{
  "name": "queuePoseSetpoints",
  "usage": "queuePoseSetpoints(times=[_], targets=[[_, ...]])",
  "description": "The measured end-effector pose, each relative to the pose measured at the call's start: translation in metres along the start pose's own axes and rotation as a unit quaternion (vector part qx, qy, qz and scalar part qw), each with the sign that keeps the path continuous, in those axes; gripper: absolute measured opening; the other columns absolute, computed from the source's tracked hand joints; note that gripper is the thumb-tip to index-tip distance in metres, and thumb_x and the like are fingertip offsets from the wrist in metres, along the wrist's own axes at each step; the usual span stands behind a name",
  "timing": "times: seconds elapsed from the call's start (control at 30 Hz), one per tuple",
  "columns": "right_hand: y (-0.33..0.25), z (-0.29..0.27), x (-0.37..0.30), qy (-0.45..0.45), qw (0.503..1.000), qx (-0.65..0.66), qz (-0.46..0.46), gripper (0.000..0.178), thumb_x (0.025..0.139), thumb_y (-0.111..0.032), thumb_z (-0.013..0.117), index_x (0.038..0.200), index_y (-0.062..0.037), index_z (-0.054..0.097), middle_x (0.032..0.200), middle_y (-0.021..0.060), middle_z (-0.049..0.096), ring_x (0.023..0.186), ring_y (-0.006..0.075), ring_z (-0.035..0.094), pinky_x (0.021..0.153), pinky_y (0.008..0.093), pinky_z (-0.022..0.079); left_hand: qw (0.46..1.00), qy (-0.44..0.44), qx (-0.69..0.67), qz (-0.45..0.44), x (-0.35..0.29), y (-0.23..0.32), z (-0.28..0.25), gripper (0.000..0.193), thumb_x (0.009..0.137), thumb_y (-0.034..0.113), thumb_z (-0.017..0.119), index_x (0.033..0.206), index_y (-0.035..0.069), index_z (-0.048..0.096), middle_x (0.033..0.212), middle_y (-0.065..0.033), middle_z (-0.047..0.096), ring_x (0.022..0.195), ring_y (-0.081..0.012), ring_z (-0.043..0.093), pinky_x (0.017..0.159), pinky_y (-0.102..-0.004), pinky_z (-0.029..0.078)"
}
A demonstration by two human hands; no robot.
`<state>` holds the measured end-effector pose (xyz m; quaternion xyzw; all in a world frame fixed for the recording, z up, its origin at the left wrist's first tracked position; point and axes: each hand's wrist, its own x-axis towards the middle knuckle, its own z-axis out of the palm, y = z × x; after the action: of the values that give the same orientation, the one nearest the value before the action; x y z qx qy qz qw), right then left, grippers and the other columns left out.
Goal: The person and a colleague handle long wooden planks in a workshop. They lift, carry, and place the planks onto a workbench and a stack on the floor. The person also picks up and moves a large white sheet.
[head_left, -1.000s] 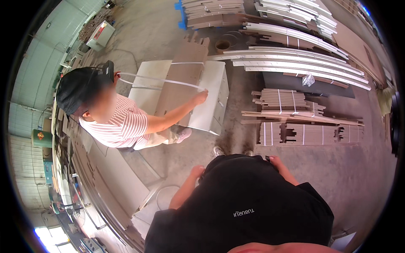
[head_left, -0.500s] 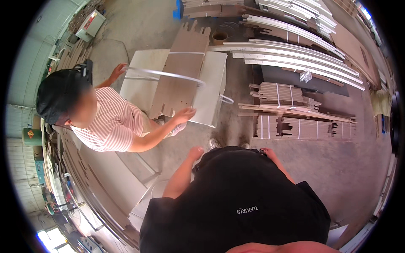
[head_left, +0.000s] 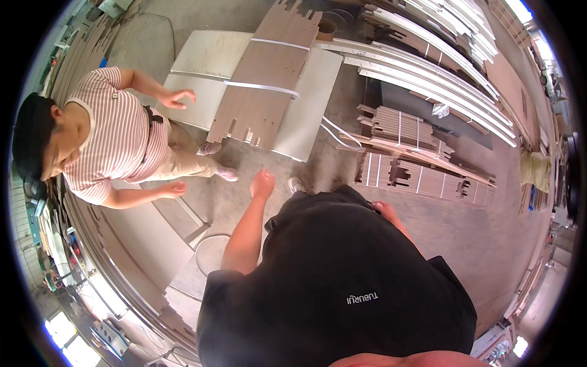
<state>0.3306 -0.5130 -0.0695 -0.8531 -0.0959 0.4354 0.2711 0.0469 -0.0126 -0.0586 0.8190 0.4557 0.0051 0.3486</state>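
Note:
My left hand [head_left: 263, 183] is held out in front of me at the left, fingers curled in with nothing seen in them. It is nearest to the close end of a bundle of brown slotted boards [head_left: 260, 79], without touching it. White straps [head_left: 262, 88] cross that bundle, and a loose strap loop [head_left: 339, 133] hangs off to its right. Under the bundle lie large white panels [head_left: 309, 104]. Low by my right side is my right hand [head_left: 385, 211], partly covered by my black shirt; its fingers do not show clearly.
A co-worker in a striped shirt [head_left: 116, 128] stands at the left, both hands off the boards. Strapped brown board stacks [head_left: 422, 177] and long white strips [head_left: 440, 85] lie on the floor at the right. More panels [head_left: 143, 238] lean at the lower left.
The co-worker has let go of the strap and moved back to the left. The strap now lies across the boards. My left hand has moved forward and slightly left.

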Motion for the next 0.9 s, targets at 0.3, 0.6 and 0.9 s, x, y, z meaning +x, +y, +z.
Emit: queuePoseSetpoints(times=[0.3, 0.6, 0.9], targets=[[-0.093, -0.013, -0.006, -0.003, 1.0, -0.021, 0.02, 0.037, 0.092, -0.038, 0.068, 0.117, -0.0107, 0.073, 0.105, 0.0108, 0.076, 0.095, 0.0202, 0.07, 0.084, 0.0358, 0.054, 0.987, 0.13, 0.081, -0.038, 0.081, 0.071, -0.066, 0.085, 0.081, 0.038, 0.076, 0.149, 0.004, 0.037, 0.146, -0.0137, 0.048, 0.14, -0.0314, 0.04, 0.116, -0.043, 0.033], [-0.052, -0.028, 0.107, -0.082, 0.992, -0.087, -0.038, 0.036, 0.092, -0.041, 0.066, 0.111, -0.0113, 0.075, 0.102, 0.0093, 0.076, 0.091, 0.0218, 0.073, 0.077, 0.0371, 0.057, 0.982, 0.082, 0.078, -0.148, 0.118, 0.086, -0.041, 0.114, 0.07, 0.049, 0.086, 0.153, 0.001, 0.024, 0.15, -0.0171, 0.045, 0.141, -0.0314, 0.04, 0.119, -0.0417, 0.03], [-0.251, -0.042, 0.25, -0.147, 0.988, 0.0, -0.042, 0.031, 0.093, -0.033, 0.065, 0.103, -0.0053, 0.074, 0.085, 0.006, 0.074, 0.072, 0.0171, 0.069, 0.064, 0.033, 0.055, 0.958, 0.039, 0.116, -0.258, 0.135, 0.103, -0.052, 0.107, 0.064, 0.048, 0.088, 0.144, 0.001, 0.035, 0.141, -0.017, 0.049, 0.136, -0.0328, 0.043, 0.115, -0.0414, 0.035]])
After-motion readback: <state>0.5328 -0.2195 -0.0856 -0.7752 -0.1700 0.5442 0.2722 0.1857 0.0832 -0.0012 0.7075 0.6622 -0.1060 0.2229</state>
